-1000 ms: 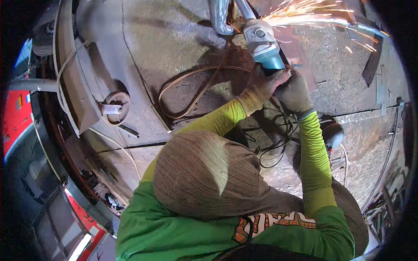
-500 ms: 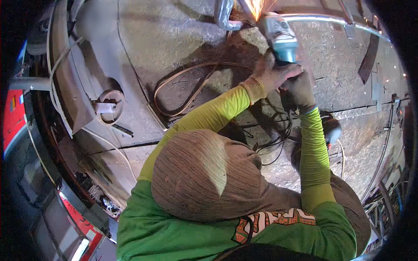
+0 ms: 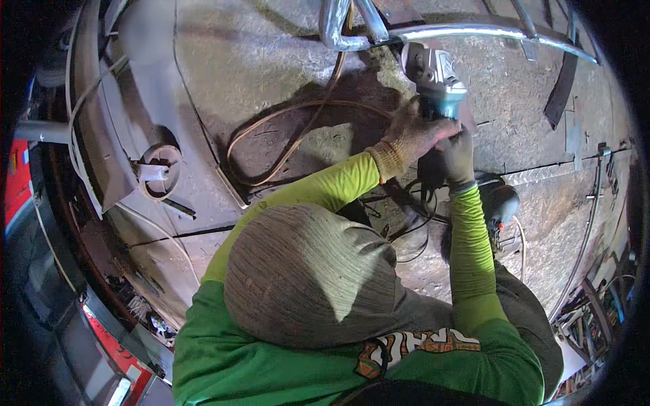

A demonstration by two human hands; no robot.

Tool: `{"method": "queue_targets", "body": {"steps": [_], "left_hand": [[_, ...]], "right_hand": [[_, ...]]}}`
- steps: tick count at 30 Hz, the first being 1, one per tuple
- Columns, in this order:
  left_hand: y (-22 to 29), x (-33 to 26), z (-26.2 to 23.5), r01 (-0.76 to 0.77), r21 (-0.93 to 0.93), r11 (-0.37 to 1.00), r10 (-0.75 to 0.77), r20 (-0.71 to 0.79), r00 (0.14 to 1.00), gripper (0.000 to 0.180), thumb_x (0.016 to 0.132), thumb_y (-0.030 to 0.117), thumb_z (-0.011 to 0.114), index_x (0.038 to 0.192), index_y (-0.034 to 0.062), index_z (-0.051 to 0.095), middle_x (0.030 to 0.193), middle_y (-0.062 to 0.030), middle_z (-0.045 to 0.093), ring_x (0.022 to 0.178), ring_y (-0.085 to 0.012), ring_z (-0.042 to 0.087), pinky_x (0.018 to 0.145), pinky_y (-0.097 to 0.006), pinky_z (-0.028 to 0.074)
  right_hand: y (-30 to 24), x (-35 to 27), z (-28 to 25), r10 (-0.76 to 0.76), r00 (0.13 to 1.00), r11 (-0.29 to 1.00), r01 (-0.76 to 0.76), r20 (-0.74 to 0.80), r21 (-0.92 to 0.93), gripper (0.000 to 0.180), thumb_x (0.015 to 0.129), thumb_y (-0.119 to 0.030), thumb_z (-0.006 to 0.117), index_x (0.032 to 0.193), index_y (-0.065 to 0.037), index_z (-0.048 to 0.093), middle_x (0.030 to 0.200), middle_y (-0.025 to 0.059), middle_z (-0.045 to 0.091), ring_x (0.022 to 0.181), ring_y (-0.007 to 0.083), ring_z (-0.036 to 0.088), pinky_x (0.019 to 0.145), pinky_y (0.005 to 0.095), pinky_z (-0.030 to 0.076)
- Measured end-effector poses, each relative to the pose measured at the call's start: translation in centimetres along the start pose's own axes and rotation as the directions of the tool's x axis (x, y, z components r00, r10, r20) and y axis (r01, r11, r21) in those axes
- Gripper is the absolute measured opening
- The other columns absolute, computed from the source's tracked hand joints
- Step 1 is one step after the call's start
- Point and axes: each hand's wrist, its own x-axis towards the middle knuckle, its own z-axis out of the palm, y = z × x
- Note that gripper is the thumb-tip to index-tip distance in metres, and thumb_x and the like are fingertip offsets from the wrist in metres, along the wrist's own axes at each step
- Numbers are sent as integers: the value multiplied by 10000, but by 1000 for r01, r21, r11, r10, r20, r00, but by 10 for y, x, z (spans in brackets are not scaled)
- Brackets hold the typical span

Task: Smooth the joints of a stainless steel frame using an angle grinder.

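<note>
A: Upper centre: left hand [image 3: 413,132] and right hand [image 3: 459,154], both gloved, grip the angle grinder [image 3: 433,71].

B: Its head meets the curved metal tube [image 3: 474,30]; steady two-handed pressure seems best.

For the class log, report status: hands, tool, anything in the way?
Left hand and right hand, both gloved, grip the angle grinder. Its head is at the curved metal bar. No sparks visible. Cables loop on the floor beside it.

bare floor [image 3: 271,61] left of grinder [image 3: 433,74], cable loop [image 3: 284,128], steel tube [image 3: 487,30] ahead
</note>
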Motion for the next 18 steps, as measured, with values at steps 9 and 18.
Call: {"method": "queue_targets", "body": {"steps": [9, 18], "left_hand": [[3, 2, -9, 20, -559, 829, -74, -74, 994, 261, 833, 176, 709, 1043, 41, 634, 915, -44, 670, 733, -114, 609, 632, -277, 509], [9, 0, -23, 258, -266, 929, -261, 25, 965, 176, 902, 163, 649, 1007, 23, 625, 828, -35, 635, 729, -134, 607, 673, -282, 500]], "right_hand": [[43, 28, 1, -247, 950, 918, 293, 194, -268, 220, 863, -117, 649, 1039, 8, 607, 960, 73, 638, 774, 146, 606, 690, 277, 510], [83, 21, 9, 0, 952, 866, -153, 307, 477, 287, 826, -58, 612, 1112, -34, 627, 1066, 106, 640, 1010, 228, 596, 864, 383, 495]]}}
